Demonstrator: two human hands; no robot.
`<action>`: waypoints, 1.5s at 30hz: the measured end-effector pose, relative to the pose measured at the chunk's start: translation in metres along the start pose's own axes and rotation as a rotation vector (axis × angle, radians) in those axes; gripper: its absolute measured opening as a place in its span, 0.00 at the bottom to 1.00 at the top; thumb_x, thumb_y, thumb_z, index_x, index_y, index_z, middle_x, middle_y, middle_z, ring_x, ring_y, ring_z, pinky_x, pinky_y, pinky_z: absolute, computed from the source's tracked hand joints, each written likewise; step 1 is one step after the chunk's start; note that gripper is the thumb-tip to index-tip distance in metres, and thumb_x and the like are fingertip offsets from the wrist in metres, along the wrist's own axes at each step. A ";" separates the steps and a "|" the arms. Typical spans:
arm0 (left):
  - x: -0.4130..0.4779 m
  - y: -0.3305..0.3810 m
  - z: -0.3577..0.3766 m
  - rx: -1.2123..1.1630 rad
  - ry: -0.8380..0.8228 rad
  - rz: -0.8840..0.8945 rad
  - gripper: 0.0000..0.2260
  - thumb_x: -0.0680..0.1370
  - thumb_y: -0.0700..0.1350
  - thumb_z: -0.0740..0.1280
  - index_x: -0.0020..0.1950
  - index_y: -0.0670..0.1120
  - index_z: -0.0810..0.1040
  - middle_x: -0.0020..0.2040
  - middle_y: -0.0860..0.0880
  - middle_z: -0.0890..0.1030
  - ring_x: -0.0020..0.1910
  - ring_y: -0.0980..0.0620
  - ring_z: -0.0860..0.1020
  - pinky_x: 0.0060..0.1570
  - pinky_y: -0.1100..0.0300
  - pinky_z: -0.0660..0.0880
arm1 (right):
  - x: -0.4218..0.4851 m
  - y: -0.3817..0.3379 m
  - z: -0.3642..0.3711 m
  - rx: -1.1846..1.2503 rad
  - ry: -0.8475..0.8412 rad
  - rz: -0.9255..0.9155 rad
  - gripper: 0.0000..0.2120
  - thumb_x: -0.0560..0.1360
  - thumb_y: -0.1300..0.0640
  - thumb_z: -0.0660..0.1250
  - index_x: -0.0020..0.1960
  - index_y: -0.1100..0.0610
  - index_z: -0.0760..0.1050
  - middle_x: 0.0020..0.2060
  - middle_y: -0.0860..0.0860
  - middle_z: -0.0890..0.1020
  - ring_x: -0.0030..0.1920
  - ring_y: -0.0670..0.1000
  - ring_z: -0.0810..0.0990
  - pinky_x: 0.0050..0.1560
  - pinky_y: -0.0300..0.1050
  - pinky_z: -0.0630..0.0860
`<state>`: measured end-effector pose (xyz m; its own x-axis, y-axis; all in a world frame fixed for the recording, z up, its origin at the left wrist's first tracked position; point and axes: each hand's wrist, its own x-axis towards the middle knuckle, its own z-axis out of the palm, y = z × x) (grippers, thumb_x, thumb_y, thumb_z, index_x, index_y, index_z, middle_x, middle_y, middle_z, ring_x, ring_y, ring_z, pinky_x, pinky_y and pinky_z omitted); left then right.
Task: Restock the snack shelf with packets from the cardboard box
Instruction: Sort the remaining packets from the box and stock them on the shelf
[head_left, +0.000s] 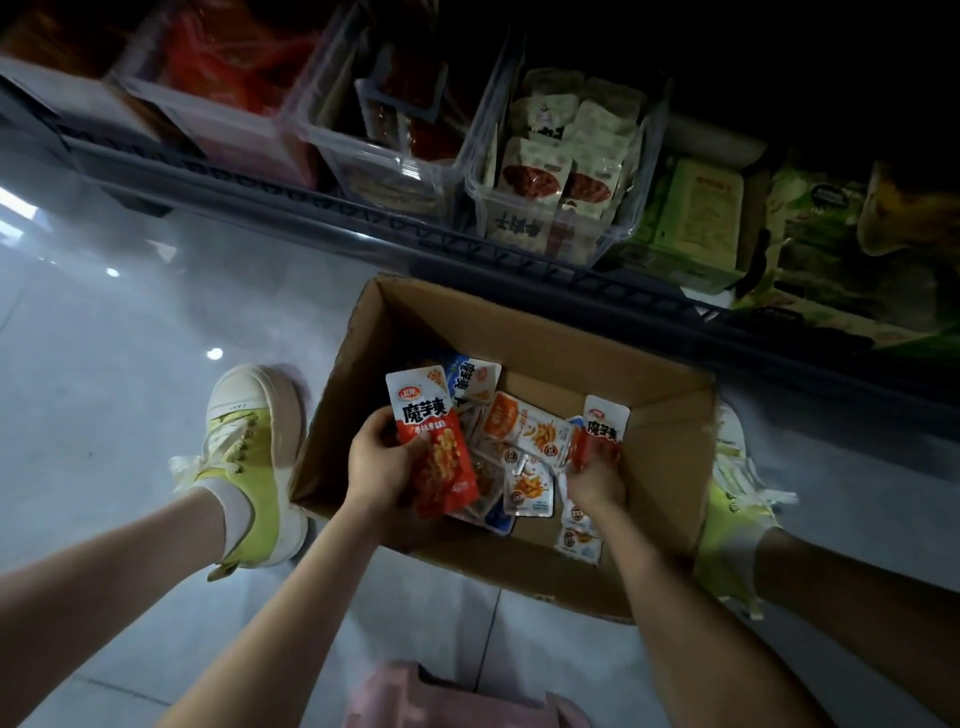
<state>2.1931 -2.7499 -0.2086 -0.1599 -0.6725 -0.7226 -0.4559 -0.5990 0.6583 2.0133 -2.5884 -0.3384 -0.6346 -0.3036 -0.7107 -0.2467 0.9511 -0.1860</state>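
An open cardboard box (670, 457) stands on the floor below the snack shelf (363, 228). Several loose snack packets (524, 436), orange, white and blue, lie in its bottom. My left hand (376, 467) grips a large red and white packet (434, 441) and holds it upright over the box's left side. My right hand (597, 480) is inside the box and pinches a smaller red and white packet (602, 426) by its lower end.
Clear plastic bins (472, 176) with red and pale packets line the low shelf. Green packs (701, 218) lie further right on it. My feet in yellow-green sneakers (249, 457) flank the box on a grey tiled floor. Pink fabric (431, 696) shows at the bottom edge.
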 end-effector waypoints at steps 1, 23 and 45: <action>0.000 -0.001 0.000 0.005 0.003 0.000 0.15 0.77 0.39 0.68 0.62 0.48 0.73 0.56 0.47 0.80 0.56 0.45 0.79 0.56 0.42 0.77 | -0.004 -0.001 0.004 -0.020 0.034 -0.053 0.26 0.78 0.52 0.60 0.74 0.52 0.58 0.72 0.56 0.64 0.68 0.59 0.67 0.61 0.54 0.74; -0.021 -0.002 0.013 -0.100 -0.084 0.027 0.09 0.79 0.39 0.66 0.57 0.48 0.74 0.51 0.49 0.81 0.50 0.48 0.80 0.49 0.50 0.78 | -0.116 -0.069 -0.058 1.144 -0.239 -0.066 0.07 0.78 0.60 0.65 0.55 0.55 0.76 0.49 0.52 0.83 0.49 0.52 0.82 0.53 0.50 0.79; -0.139 0.074 -0.040 0.105 -0.351 0.467 0.17 0.74 0.46 0.72 0.61 0.50 0.77 0.53 0.50 0.83 0.50 0.54 0.82 0.44 0.64 0.77 | -0.237 -0.088 -0.155 1.044 -0.159 -0.481 0.13 0.72 0.67 0.70 0.55 0.58 0.77 0.48 0.54 0.84 0.46 0.51 0.84 0.43 0.43 0.81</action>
<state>2.2165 -2.7185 -0.0509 -0.6366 -0.6594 -0.4001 -0.3490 -0.2163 0.9118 2.0719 -2.6087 -0.0490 -0.5220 -0.7067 -0.4776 0.3338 0.3461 -0.8768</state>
